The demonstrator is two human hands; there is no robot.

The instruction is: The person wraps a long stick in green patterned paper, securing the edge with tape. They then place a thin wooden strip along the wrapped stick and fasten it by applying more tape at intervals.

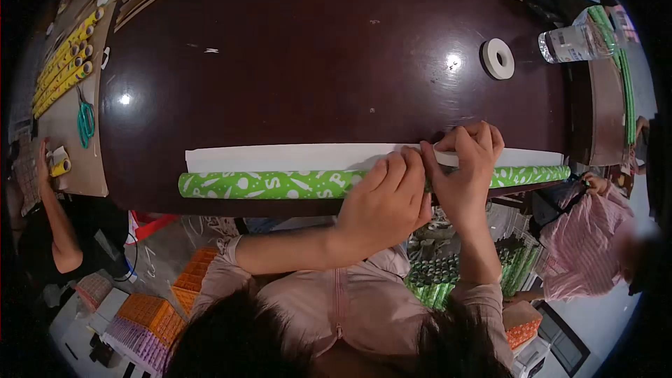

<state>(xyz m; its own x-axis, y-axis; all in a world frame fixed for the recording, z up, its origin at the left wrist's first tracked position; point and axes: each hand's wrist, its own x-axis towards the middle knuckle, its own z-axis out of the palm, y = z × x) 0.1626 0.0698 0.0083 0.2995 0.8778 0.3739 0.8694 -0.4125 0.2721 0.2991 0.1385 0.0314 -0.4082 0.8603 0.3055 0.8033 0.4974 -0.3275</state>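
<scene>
A roll of green wrapping paper (280,184) with white prints lies along the near edge of the table. Its loose flap (280,157) shows the white underside, spread flat beyond the roll. My left hand (392,192) is closed over the roll right of its middle, fingers curled on the far side and thumb on the near side. Close beside it, my right hand (465,168) is closed in a pinch above the flap. A short whitish strip of tape (446,159) shows at its fingers. The fingertips of both hands nearly meet, and the exact contact there is hidden.
On the dark table (294,63) lie a roll of white tape (498,59) and a clear plastic bottle (577,43). Yellow rolls (66,73) and teal scissors (85,119) rest on the left. Co-workers sit at both sides; one arm (59,217) shows left, a pink striped sleeve (584,238) right.
</scene>
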